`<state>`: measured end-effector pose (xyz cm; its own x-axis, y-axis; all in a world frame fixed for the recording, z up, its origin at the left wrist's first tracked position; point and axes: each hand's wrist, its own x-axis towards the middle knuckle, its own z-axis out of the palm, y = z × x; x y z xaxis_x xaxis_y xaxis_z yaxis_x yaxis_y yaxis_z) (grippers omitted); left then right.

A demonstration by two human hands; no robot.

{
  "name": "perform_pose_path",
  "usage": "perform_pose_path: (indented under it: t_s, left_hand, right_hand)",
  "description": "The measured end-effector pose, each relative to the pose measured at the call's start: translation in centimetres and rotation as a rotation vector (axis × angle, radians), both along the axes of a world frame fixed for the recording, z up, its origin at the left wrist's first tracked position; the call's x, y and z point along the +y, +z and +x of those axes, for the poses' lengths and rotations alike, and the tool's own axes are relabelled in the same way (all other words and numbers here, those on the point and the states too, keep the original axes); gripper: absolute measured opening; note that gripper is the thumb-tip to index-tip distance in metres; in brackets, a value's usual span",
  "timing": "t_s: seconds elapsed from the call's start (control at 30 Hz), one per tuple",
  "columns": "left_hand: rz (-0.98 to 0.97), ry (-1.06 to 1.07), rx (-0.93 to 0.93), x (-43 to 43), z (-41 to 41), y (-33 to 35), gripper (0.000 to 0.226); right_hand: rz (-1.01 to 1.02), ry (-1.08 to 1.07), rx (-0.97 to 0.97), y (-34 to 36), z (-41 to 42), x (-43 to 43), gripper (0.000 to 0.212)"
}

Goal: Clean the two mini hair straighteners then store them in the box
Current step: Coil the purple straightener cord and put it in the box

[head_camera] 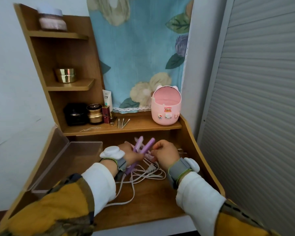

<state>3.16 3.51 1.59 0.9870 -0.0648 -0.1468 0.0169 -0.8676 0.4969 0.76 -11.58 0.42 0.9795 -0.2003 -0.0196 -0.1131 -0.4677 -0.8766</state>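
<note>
1. Head view, looking down on a wooden desk [152, 198]. Both hands meet at its back, under the shelf [143, 126].
2. The left hand [131, 155] grips the purple straightener [147, 146] low on its body, fingers wrapped round it. The tool points up and away from me, and its two arms are spread in a narrow V.
3. The right hand [167, 153] is at the right arm of that tool with its fingers curled in. I cannot tell whether it pinches the arm, holds something small, or only touches it.
4. A pale pink piece [149, 157] lies on the desk under and between the hands. It is mostly hidden, so I cannot confirm that it is the other straightener.
5. The white cords [143, 176] lie in loose loops on the desk below the hands. One runs down towards the left sleeve.
6. The clear box [85, 142] stands on the desk left of the hands, close to the left wrist. Its lid is tipped open against the desk's left side. I make out neither straightener inside it.
7. On the shelf there are the pink bin [165, 108] with cartoon stickers at the right end, the cotton swabs [123, 123] near the middle, and jars and a dark case at the left.
8. Both wrists carry grey bands with white housings.
</note>
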Motion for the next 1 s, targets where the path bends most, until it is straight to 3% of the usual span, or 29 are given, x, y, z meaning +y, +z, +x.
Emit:
perform_pose_path:
  t_s: [0.07,0.17,0.23,0.33,0.4,0.47,0.57,0.73,0.83,0.93,1.0]
  left_hand:
    - [-0.165,0.019,-0.026,0.3,-0.5,1.6,0.041]
    - [-0.814,0.034,0.061,0.2,-1.6,4.7,0.033]
    - [-1.149,0.051,0.062,0.2,-2.2,7.0,0.019]
    - [-1.355,-0.006,0.019,0.3,-2.8,9.2,0.003]
    - [-1.419,-0.015,0.013,0.3,-3.0,9.8,0.005]
    - [-1.483,0.015,0.023,0.4,-3.1,10.0,0.009]
    - [-1.555,0.067,0.023,0.9,-2.8,9.9,0.015]
    - [-1.605,0.144,0.074,2.6,-2.1,9.4,0.025]
    - [-1.483,0.189,0.18,3.1,-2.3,8.6,0.024]
    - [-1.288,0.146,0.24,2.8,-2.8,7.1,0.014]
    - [-1.171,0.118,0.248,3.2,-3.0,6.5,0.015]
  right_hand:
    - [0.053,-0.041,-0.055,0.9,-0.7,0.0,0.005]
    - [0.249,-0.037,-0.177,2.7,-1.9,1.0,0.02]
    - [0.457,0.097,-0.134,3.8,-2.7,2.3,0.034]
    - [0.618,0.372,-0.059,4.5,-3.8,3.9,0.052]
    - [0.643,0.497,-0.026,4.4,-4.0,4.6,0.057]
    - [0.634,0.601,0.004,4.0,-4.2,4.9,0.043]
    - [0.465,0.711,0.094,3.5,-4.6,5.0,0.035]
    - [0.229,0.534,0.152,3.9,-3.8,3.8,0.027]
    - [0.212,0.266,0.105,4.3,-3.2,2.8,0.01]
    - [0.484,0.165,0.094,5.2,-3.5,2.4,0.018]
    - [0.298,0.236,0.062,6.8,-3.9,1.5,0.015]
